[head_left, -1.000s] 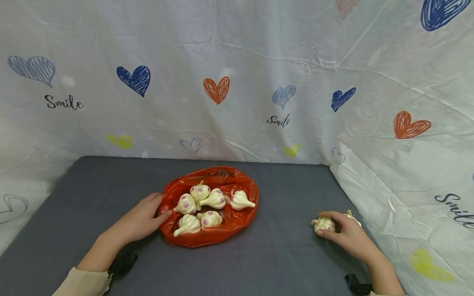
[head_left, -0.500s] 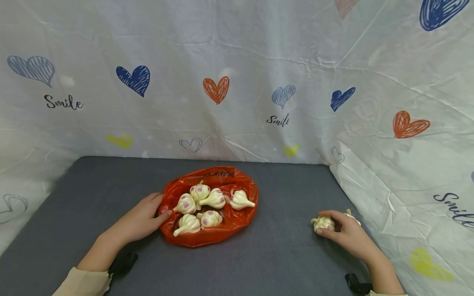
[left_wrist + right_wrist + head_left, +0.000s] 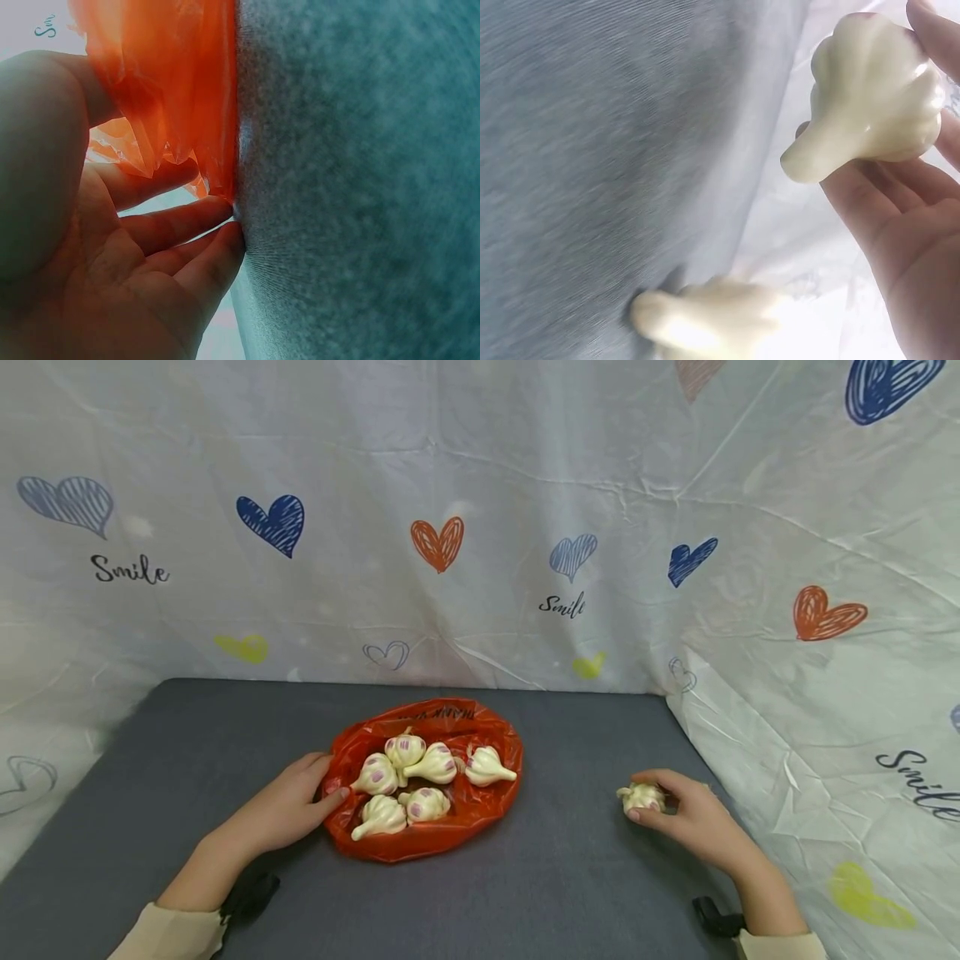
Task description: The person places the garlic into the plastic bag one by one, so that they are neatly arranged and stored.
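Observation:
A red plastic bag (image 3: pixel 480 822) lies with its mouth spread wide on the dark grey table, several garlic bulbs (image 3: pixel 429 763) inside it. My left hand (image 3: pixel 288 806) holds the bag's left rim, thumb on the inner side; the left wrist view shows its fingers along the outside of the red plastic (image 3: pixel 176 82). Off to the right, my right hand (image 3: pixel 697 822) grips a garlic bulb (image 3: pixel 642 797) between thumb and fingers. In the right wrist view that held bulb (image 3: pixel 877 90) is raised clear of the table, stem pointing down-left. A second bulb (image 3: pixel 712 319) rests on the table below the hand.
A white sheet (image 3: pixel 495 485) printed with hearts hangs behind the table (image 3: pixel 525 902) and along its right side. Grey tabletop lies between the bag and my right hand. Black straps (image 3: pixel 251 897) sit at both wrists.
My right hand has lifted the garlic bulb and shifted slightly left and up in the head view. My left hand and the bag have stayed still.

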`<state>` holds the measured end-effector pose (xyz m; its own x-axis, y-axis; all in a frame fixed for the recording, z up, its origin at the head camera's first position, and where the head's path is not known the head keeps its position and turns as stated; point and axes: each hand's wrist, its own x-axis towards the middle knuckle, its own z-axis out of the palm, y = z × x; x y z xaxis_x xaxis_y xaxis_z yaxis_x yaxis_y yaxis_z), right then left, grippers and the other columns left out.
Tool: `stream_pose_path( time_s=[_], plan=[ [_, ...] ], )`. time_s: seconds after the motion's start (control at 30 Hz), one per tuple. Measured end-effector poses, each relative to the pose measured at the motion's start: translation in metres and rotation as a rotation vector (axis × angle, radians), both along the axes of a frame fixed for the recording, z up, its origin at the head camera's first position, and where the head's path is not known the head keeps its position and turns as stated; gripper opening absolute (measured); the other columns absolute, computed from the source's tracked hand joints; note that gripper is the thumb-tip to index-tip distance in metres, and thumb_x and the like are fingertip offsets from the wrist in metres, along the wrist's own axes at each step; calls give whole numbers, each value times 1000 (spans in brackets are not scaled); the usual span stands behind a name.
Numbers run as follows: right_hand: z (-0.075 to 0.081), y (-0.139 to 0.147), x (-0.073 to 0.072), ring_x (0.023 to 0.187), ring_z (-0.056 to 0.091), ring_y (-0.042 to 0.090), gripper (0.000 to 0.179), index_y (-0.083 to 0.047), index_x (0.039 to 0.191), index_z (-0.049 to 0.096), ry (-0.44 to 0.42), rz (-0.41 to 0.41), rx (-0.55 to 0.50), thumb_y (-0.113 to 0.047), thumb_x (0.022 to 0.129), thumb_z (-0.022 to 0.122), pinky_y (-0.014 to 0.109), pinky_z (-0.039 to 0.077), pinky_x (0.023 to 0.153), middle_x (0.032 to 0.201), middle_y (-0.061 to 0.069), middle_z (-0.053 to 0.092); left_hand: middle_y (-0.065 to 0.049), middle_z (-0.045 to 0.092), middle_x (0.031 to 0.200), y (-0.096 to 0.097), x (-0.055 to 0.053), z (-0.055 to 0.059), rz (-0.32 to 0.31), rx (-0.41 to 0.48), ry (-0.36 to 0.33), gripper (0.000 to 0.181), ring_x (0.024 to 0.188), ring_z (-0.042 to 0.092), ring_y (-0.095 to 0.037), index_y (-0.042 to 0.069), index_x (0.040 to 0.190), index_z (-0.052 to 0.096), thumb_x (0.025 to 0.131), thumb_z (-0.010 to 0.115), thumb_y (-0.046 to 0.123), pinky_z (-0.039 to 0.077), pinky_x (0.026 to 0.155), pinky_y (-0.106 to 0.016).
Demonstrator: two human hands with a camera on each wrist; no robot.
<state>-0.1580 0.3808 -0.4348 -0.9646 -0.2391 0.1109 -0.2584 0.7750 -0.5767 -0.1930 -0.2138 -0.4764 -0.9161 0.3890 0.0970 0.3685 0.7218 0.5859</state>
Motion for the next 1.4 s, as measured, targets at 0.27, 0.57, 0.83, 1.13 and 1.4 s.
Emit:
stream_pose_path(
  time_s=[0.27, 0.57, 0.83, 1.13, 1.4],
  plan=[
    [6, -16, -10, 113, 71, 17, 48, -20, 139, 72, 29, 50, 14, -39, 97, 86, 35, 61, 91, 134, 2, 74, -26, 59, 144, 0, -2, -1, 1, -2, -6, 59, 132, 60, -45, -7, 150, 56, 109, 71, 33, 53, 107, -65],
    [12, -33, -19, 120, 69, 20, 48, -22, 138, 72, 81, 128, 15, -37, 96, 88, 37, 61, 96, 137, -1, 72, -27, 58, 146, -1, -1, -1, -3, 2, -3, 60, 133, 59, -46, -7, 151, 55, 109, 71, 33, 52, 107, -66],
    [21, -51, -23, 123, 68, 20, 50, -22, 138, 72, 85, 174, 14, -40, 94, 89, 43, 60, 98, 140, -2, 70, -28, 57, 148, -1, 0, -3, 4, 0, -9, 63, 135, 58, -47, -8, 152, 53, 109, 70, 35, 51, 108, -66],
    [24, -69, -27, 122, 69, 20, 49, -22, 138, 72, 141, 261, 1, -34, 94, 90, 42, 61, 97, 141, 2, 70, -28, 55, 150, -1, -2, -6, 6, -12, -15, 65, 137, 56, -48, -8, 153, 53, 110, 69, 38, 50, 109, -67],
    [31, -88, -31, 126, 67, 18, 50, -23, 139, 72, 152, 311, -36, -34, 94, 90, 43, 60, 100, 141, -3, 69, -28, 56, 149, -1, 0, -4, 8, -6, -2, 64, 136, 57, -48, -8, 153, 53, 110, 70, 36, 51, 109, -66]
  ],
)
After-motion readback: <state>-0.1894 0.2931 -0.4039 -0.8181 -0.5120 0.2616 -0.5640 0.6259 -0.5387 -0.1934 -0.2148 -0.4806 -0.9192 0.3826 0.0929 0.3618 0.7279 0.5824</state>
